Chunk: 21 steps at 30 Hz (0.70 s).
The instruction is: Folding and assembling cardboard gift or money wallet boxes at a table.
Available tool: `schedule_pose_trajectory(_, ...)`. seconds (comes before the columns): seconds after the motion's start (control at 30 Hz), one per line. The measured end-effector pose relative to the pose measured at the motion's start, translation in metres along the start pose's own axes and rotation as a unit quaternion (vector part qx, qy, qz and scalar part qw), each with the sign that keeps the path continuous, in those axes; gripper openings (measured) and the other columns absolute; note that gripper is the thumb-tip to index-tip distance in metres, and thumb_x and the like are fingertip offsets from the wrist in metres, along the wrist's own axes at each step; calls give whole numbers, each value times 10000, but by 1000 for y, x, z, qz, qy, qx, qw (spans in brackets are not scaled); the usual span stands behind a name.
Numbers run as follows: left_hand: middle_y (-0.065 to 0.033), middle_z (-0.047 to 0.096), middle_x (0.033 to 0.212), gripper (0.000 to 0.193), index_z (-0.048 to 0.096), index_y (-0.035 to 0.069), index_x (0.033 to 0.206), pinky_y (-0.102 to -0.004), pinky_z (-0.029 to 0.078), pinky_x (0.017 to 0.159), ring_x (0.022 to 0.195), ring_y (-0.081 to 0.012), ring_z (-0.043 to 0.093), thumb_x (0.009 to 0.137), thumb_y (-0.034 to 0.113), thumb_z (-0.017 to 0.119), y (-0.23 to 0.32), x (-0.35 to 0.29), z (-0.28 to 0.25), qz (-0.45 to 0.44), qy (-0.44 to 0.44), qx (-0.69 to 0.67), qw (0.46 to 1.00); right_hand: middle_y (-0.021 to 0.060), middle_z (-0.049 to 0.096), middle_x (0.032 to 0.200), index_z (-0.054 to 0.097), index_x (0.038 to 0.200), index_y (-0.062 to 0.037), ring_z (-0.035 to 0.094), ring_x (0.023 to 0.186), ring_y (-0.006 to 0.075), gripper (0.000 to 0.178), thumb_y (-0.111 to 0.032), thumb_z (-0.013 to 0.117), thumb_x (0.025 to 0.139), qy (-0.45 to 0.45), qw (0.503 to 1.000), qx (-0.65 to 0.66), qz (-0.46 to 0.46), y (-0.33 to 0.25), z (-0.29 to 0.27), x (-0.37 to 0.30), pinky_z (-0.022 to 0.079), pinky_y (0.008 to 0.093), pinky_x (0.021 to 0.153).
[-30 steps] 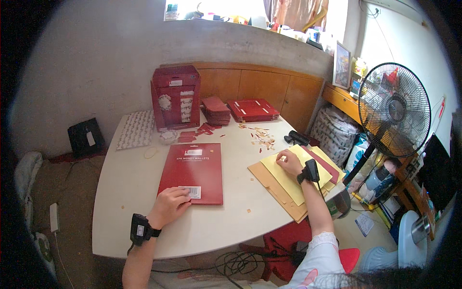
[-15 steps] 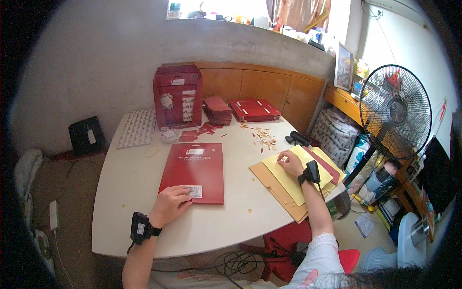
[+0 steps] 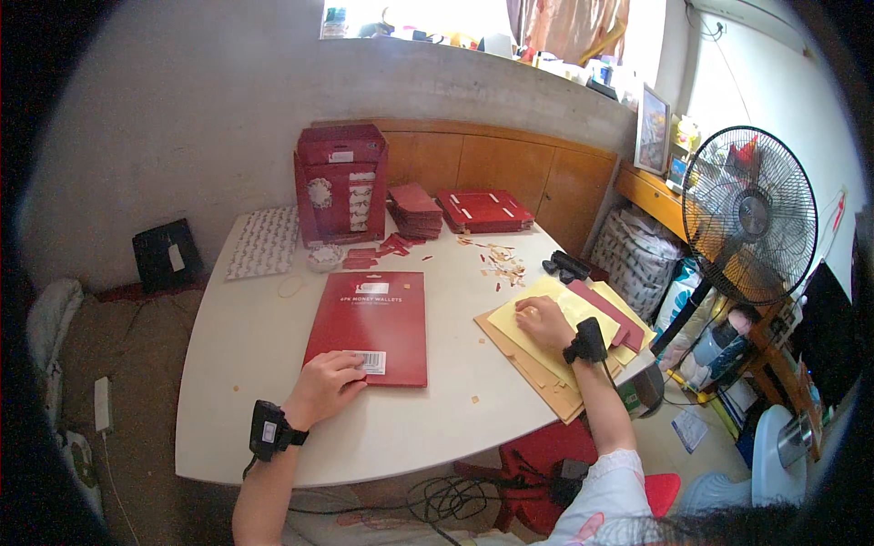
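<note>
My left hand lies on the lower left of a flat red cardboard packet, its fingers stretched over the edge of a white barcode label. The packet has a hanging slot at its top. Over on the right, my right hand rests on a pale yellow sheet, fingers bent and drawn together. Whatever sits between those fingertips is too small to make out. Beneath the yellow sheet are tan sheets. A dark red card lies beside the hand.
A tall red box, stacked red cards and red packets stand at the back. Paper scraps litter the table. A patterned white sheet lies far left. A black fan stands right; cables hang below.
My right hand has shifted slightly down and its wrist has turned, with the fingers now lower against the yellow sheet. The left hand stays on the red packet.
</note>
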<state>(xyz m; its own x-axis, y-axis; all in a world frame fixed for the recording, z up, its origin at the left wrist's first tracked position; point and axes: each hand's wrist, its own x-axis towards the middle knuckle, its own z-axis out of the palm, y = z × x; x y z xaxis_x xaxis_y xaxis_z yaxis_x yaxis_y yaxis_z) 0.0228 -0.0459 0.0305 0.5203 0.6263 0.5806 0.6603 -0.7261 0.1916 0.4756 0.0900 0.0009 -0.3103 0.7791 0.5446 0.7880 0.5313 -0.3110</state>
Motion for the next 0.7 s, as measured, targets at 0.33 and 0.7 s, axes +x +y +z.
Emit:
schedule_pose_trajectory(0.33,-135,676,1028,170,692,27,845,-396,511,867,992,-294,636,708,106,754,1,0,-2,-8,-1,0,1000,246,571,1185,502,1218,72,562,1113,349,740,-477,702,764,-76,979,-168,-82,-87,-7,-16,445,375,938)
schedule_pose_trajectory(0.7,-104,656,901,139,652,39,777,-394,480,787,861,-271,617,738,149,728,14,18,-1,17,24,65,997,172,646,827,595,799,-15,637,797,315,342,-346,568,877,-100,985,-135,-36,-106,-3,-10,507,416,715)
